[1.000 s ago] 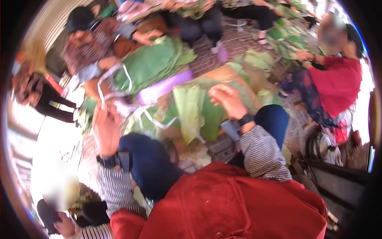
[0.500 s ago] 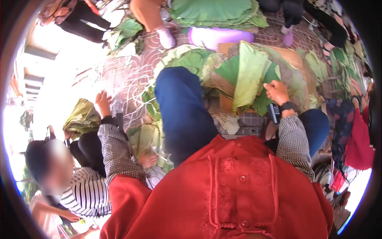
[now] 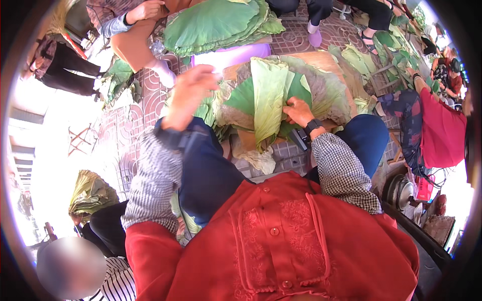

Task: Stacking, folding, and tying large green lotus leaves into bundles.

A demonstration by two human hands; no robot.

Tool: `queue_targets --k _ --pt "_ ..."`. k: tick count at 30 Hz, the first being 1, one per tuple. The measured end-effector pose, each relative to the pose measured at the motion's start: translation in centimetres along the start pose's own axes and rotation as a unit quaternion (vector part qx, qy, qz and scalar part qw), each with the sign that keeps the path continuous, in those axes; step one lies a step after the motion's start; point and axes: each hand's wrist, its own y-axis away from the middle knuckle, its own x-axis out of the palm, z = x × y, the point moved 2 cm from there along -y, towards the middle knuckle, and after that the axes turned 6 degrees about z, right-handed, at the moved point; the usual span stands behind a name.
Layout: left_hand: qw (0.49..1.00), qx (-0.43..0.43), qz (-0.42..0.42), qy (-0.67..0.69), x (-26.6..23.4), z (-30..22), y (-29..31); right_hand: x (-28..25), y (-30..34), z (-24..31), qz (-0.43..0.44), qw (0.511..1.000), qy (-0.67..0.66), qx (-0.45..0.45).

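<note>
A bundle of large lotus leaves (image 3: 241,98) lies in front of my knees, its outer leaves grey-brown and drying. A pale yellow-green folded leaf (image 3: 268,100) stands out down its middle. My right hand (image 3: 299,111) is closed at the bundle's near right side, fingers curled on the leaves beside the folded one. Raised over the bundle's left side, my left hand (image 3: 188,98) is partly blurred; its fingers reach out to the right and nothing shows in them. Both wrists wear dark bands, and a small dark device (image 3: 300,139) hangs by the right one.
A brown board (image 3: 329,62) lies beneath the bundle on patterned paving (image 3: 125,133). Beyond it, a stack of green leaves (image 3: 216,27) rests on a purple support (image 3: 233,56). Other people sit around, one in striped clothing (image 3: 118,281) at lower left, near another leaf bundle (image 3: 90,193).
My left hand has swung from the far left up and inward over the bundle's left side. The right hand has come down against the leaves. The whole view has shifted.
</note>
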Motion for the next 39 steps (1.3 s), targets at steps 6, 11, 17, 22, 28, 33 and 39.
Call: queue_targets --k 6,11,17,22,28,33,39 --pt "0.928 -0.164 0.104 -0.318 14.9 6.8 -4.5 0.6 -0.5 -0.3 0.013 0.996 -0.075 -0.039" --pt "0.889 -0.219 0.064 -0.397 16.1 9.6 -4.1 0.5 -0.2 0.4 0.088 0.973 -0.204 -0.062" --pt "0.970 -0.211 0.065 -0.100 12.3 11.9 -5.2 2.0 -0.7 -0.2 -0.016 0.974 -0.223 0.031" --pt "0.941 -0.174 0.029 0.288 11.4 11.2 -4.7 0.6 -1.4 -0.1 -0.041 0.985 -0.160 -0.045" --pt "0.883 -0.188 -0.002 0.430 11.3 10.7 -5.0 -5.1 -3.0 -1.0 -0.159 0.944 -0.214 -0.193" --pt "0.902 -0.348 0.004 0.255 13.1 14.1 -3.5 -4.0 -4.2 -5.2 -0.220 0.966 0.125 -0.052" --pt "0.927 -0.334 -0.021 0.166 12.7 14.6 -3.7 -3.9 -2.8 -4.0 -0.260 0.960 0.093 -0.036"
